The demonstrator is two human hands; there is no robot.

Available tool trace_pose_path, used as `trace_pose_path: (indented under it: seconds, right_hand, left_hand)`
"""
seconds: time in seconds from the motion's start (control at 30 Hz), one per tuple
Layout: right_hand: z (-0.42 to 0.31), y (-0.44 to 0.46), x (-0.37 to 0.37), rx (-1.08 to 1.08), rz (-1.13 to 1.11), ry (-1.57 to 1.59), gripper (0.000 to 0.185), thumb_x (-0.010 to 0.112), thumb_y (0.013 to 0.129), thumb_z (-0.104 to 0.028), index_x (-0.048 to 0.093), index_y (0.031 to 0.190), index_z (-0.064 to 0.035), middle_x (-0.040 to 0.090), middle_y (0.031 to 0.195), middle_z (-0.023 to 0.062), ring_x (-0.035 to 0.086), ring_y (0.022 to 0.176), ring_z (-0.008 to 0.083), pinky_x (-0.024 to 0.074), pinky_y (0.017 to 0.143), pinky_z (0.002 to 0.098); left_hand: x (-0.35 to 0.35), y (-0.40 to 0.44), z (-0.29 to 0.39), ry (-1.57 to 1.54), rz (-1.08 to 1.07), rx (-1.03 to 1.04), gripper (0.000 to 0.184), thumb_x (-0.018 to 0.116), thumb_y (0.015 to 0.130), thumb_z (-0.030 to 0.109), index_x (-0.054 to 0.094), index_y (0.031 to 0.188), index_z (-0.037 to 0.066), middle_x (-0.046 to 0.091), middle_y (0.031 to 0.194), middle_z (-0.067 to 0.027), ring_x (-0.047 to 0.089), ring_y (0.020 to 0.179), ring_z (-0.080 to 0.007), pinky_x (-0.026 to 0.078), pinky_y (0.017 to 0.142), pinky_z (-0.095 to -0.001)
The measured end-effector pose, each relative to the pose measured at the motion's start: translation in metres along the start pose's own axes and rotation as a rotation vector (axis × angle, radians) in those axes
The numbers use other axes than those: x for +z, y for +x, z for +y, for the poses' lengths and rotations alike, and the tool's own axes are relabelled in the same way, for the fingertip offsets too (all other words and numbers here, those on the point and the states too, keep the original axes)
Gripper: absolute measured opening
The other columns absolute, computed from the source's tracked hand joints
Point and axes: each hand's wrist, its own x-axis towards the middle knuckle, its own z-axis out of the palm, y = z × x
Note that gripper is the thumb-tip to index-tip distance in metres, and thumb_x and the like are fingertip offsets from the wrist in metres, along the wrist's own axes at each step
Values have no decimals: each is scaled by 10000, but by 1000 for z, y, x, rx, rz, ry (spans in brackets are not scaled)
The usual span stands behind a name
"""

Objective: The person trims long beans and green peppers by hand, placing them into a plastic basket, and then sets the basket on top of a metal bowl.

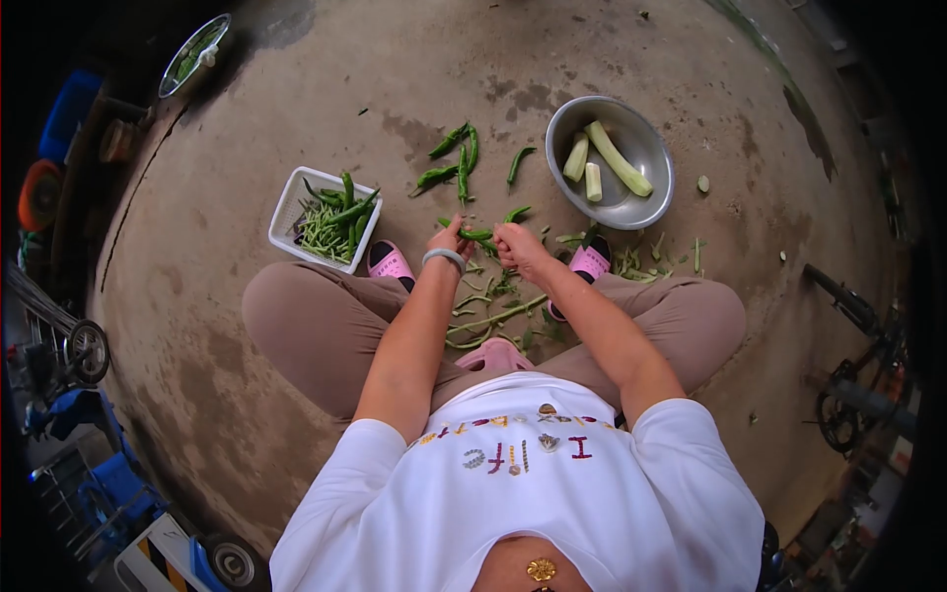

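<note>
My left hand [449,240], with a pale band on its wrist, is closed around a long green pepper [477,235] in front of me. My right hand [520,249] is closed at the pepper's other end, its fingertips partly hidden. Just beyond the right hand, another green pepper [516,213] shows on the ground. Several more green peppers [463,176] lie loosely a little farther out. To the left stands a white plastic basket [286,212] holding green peppers and cut green bean-like pieces [327,232].
A metal basin [655,202] at the right holds three peeled pale-green vegetable pieces [619,160]. Green trimmings [503,314] litter the concrete between my pink shoes [392,264]. A dish of greens [195,54] sits far left; wheeled items [87,350] line the left edge.
</note>
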Motion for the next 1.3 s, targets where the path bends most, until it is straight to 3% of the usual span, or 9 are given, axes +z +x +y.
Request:
trace_pose_path:
  seconds: [0.1,0.2,0.27,0.37,0.47,0.77,1.03,1.17,1.3]
  right_hand:
    - [-6,9,-5,27,51,113,230,468,897,-261,436,734,-103,361,544,-57,273,389,41,210,354,202]
    - [16,20,-27,78,118,-29,185,500,876,-245,492,829,-66,475,624,-24,402,459,49,315,410,194]
    - [44,32,-41,-209,150,-886,211,538,849,-201,529,963,-24,575,777,26,522,610,71,416,528,212]
    - [25,23,-15,-187,183,-567,254,553,834,-151,534,1038,0,603,890,62,563,742,90,452,631,239]
    - [8,15,-3,-154,73,-487,227,546,833,-124,539,1015,10,609,853,61,566,702,89,458,610,234]
    - [5,6,0,-57,62,-509,235,494,818,-69,535,1023,39,624,804,76,591,656,106,471,558,228]
    - [7,3,8,-185,118,-579,230,477,799,-43,551,1001,40,620,783,79,594,622,122,490,548,242]
    - [9,9,5,-70,63,-238,228,474,800,-38,566,1003,10,619,844,73,594,679,114,490,615,228]
    - [-1,3,4,-48,59,-286,199,493,825,-73,571,995,-8,616,868,61,589,707,101,483,647,215]
  left_hand:
    - [-3,1,-7,7,52,10,190,619,829,268,554,857,91,597,736,-19,550,617,-142,471,560,-278]
    - [-4,3,-6,-72,41,40,173,613,834,247,550,868,90,596,741,-21,556,614,-140,471,548,-273]
    - [-2,3,-2,-80,34,91,167,613,834,237,549,880,89,597,736,-21,557,605,-139,470,542,-266]
    - [-1,-5,3,-59,31,171,175,631,820,224,544,885,87,595,730,-31,560,585,-142,460,514,-248]
    - [-2,-5,1,15,9,213,199,662,794,227,545,864,83,592,711,-39,553,554,-139,442,478,-235]
    - [1,-7,-5,145,17,340,231,701,758,244,579,776,50,564,631,-31,491,469,-107,383,417,-228]
    - [8,-10,-14,248,19,400,230,705,756,234,587,781,38,553,610,-38,494,482,-113,374,405,-227]
    - [8,-12,-8,24,89,269,235,665,791,275,594,812,52,548,616,-32,509,489,-120,403,407,-232]
    - [2,-11,-2,-103,174,128,253,625,816,325,592,819,74,548,630,-24,518,485,-124,431,403,-232]
